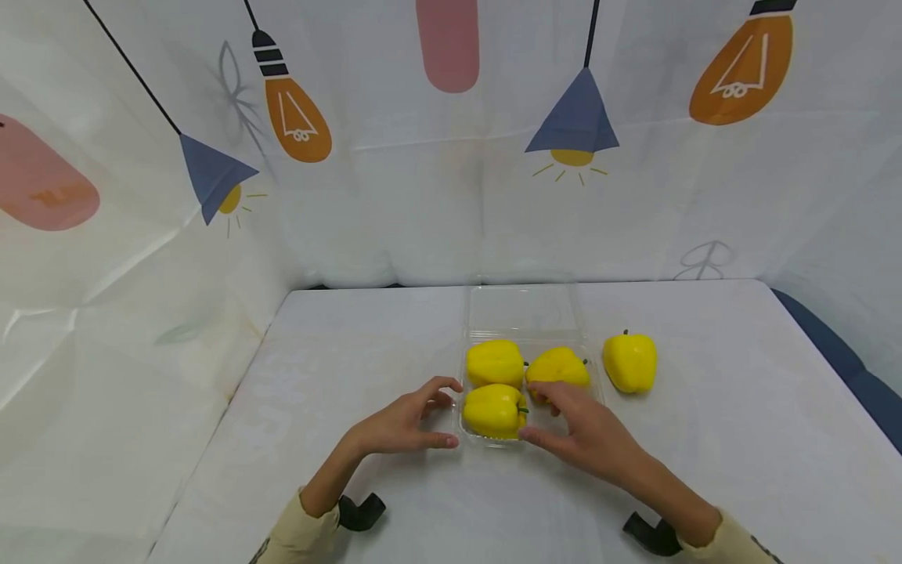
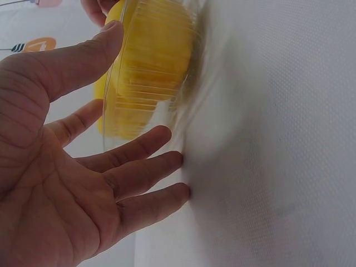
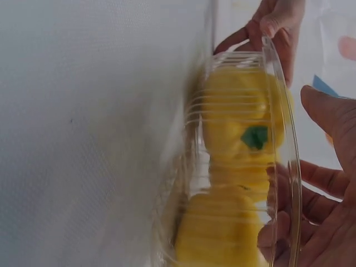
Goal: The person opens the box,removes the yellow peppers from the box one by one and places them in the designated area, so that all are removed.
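Note:
A clear plastic clamshell box (image 1: 521, 309) lies with its lid folded back in the head view. Three yellow bell peppers are in its base: one at the back left (image 1: 495, 363), one at the back right (image 1: 557, 366) and one at the front left (image 1: 493, 411). My left hand (image 1: 405, 423) is at the box's left side, fingers spread and loosely bent, thumb near the rim (image 2: 114, 72). Over the front right part of the base is my right hand (image 1: 588, 431), its fingertips (image 3: 270, 233) inside the rim and its thumb by the front pepper's green stem (image 3: 255, 137).
A fourth yellow bell pepper (image 1: 630, 362) stands on the white-covered table (image 1: 338, 345), right of the box. Behind the table hangs a white curtain (image 1: 423, 196) printed with lamps and bulbs. Something dark blue (image 1: 838, 352) shows beyond the right edge.

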Tool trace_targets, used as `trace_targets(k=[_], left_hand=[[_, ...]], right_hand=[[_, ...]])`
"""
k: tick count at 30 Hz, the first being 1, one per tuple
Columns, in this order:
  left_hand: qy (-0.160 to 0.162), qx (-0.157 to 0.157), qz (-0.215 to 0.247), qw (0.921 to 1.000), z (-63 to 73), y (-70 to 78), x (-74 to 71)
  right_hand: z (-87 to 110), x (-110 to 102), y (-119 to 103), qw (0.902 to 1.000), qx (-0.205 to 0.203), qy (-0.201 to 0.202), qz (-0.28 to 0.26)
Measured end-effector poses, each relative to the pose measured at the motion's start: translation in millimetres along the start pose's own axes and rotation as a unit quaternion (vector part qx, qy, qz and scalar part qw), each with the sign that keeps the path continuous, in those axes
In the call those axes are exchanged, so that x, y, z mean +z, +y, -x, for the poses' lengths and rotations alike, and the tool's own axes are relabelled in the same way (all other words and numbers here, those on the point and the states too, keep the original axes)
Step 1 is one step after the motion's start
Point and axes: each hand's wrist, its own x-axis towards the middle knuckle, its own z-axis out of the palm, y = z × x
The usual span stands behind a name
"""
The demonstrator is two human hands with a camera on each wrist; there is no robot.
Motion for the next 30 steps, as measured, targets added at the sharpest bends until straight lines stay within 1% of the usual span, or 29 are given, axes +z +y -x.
trace_targets(k=[6, 10, 13, 18, 30], left_hand=[[0.0, 0.0, 0.0, 1.0, -0.1, -1.6, -0.1], [0.001, -0.002, -0.001, 1.0, -0.2, -2.2, -0.3], [0.001, -0.001, -0.001, 1.0, -0.3, -2.7, -0.1], [-0.001, -0.004, 0.004, 1.0, -0.1, -2.1, -0.5], [0.001, -0.002, 0.007, 1.0, -0.2, -2.3, -0.7]], right_hand=[[-2.6, 6.6, -2.8, 0.9997, -0.023, 0.006, -0.004], [-4.8, 9.4, -5.9, 0.9996, -0.026, 0.008, -0.003], [-6.4, 10.8, -8.3, 0.9997, -0.023, 0.004, -0.006], [-8.3, 12.6, -12.5, 1.0, -0.004, -0.004, -0.005], [-13.9, 18.4, -16.2, 0.9996, 0.008, -0.002, 0.028]])
